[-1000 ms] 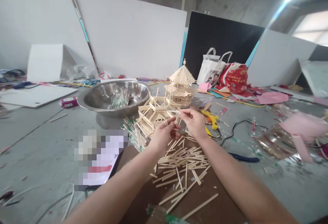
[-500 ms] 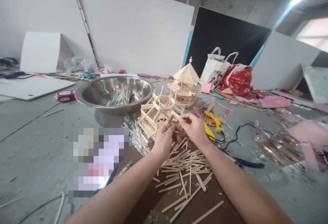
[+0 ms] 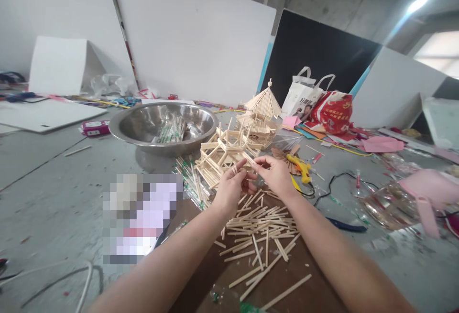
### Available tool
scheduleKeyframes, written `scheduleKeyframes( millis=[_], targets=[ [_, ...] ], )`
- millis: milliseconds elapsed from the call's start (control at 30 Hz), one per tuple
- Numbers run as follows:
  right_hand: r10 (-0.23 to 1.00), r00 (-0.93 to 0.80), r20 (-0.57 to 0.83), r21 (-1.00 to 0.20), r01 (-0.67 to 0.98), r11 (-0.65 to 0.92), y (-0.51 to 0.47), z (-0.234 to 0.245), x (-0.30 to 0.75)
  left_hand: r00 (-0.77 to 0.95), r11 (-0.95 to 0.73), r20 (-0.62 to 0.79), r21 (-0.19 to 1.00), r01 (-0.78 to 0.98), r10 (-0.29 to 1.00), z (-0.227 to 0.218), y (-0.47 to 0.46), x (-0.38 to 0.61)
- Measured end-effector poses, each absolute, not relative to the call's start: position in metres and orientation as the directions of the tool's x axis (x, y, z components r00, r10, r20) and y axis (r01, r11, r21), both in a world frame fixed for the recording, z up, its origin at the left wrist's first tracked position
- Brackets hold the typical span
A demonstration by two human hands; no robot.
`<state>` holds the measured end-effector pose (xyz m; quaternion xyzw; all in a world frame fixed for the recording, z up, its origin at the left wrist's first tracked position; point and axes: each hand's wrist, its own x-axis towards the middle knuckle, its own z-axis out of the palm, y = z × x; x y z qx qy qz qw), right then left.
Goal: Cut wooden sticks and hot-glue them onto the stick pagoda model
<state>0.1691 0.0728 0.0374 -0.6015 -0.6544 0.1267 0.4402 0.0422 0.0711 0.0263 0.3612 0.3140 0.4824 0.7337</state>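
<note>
My left hand and my right hand meet at mid-frame, both pinched on one short wooden stick held between the fingertips. Just behind them stands an unfinished lattice frame of sticks. Farther back is a finished small stick pavilion with a pointed roof. Below my hands a pile of loose cut sticks lies on a brown cardboard sheet.
A steel bowl with wrapped chopsticks sits at back left. A yellow glue gun with a black cord, and blue-handled pliers lie to the right. Bags, pink paper scraps and white boards line the back. A blurred patch lies left.
Both hands stay together on the stick with only slight finger shifts. The view has tilted and shifted a little, so everything sits slightly differently in frame.
</note>
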Motion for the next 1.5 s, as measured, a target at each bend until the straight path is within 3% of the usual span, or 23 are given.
scheduleKeyframes(
  millis=[300, 567, 767, 900, 1167, 1500],
  targets=[
    [0.907, 0.138, 0.397, -0.678, 0.710, 0.189, 0.071, 0.037, 0.171, 0.392, 0.331, -0.148, 0.828, -0.452, 0.908, 0.035, 0.072, 0.038],
    [0.930, 0.026, 0.366, -0.512, 0.840, 0.178, 0.069, 0.053, 0.176, 0.404, 0.279, -0.094, 0.860, -0.427, 0.910, 0.031, 0.073, 0.037],
    [0.956, -0.008, 0.293, -0.451, 0.880, 0.146, 0.074, 0.064, 0.179, 0.407, 0.265, -0.097, 0.886, -0.380, 0.908, 0.030, 0.073, 0.038],
    [0.976, -0.014, 0.219, -0.520, 0.845, 0.128, 0.077, 0.066, 0.178, 0.443, 0.279, -0.108, 0.898, -0.341, 0.890, 0.032, 0.074, 0.036],
    [1.000, -0.016, 0.001, -0.801, 0.598, 0.011, 0.085, 0.060, 0.185, 0.513, 0.313, -0.143, 0.913, -0.262, 0.847, 0.038, 0.077, 0.031],
    [0.990, -0.094, -0.108, -0.873, 0.484, -0.049, 0.086, 0.063, 0.186, 0.546, 0.356, -0.172, 0.900, -0.251, 0.820, 0.038, 0.079, 0.030]
  ],
)
